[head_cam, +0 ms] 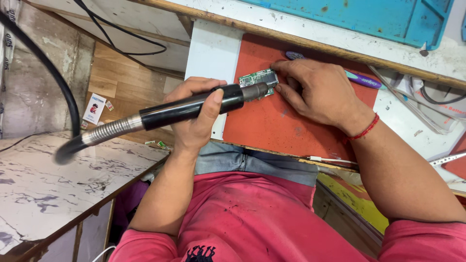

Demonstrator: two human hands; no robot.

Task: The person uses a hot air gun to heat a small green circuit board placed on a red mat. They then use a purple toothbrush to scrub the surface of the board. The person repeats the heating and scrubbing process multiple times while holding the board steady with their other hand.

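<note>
My left hand (194, 127) grips a black rotary-tool handpiece (187, 108) with a metal spring neck. Its tip rests against a small green circuit board (256, 77). The board lies on a red work mat (272, 126). My right hand (315, 92), with a red thread around the wrist, presses its fingertips on the board's right edge and pins it flat. Part of the board is hidden by the tool's tip.
A purple pen-shaped tool (365, 81) lies behind my right hand. A blue mat (383, 17) lies at the back. The tool's black hose (46, 68) curves off to the left over a marbled white table (48, 189). A white cable (332, 159) lies at the bench's front edge.
</note>
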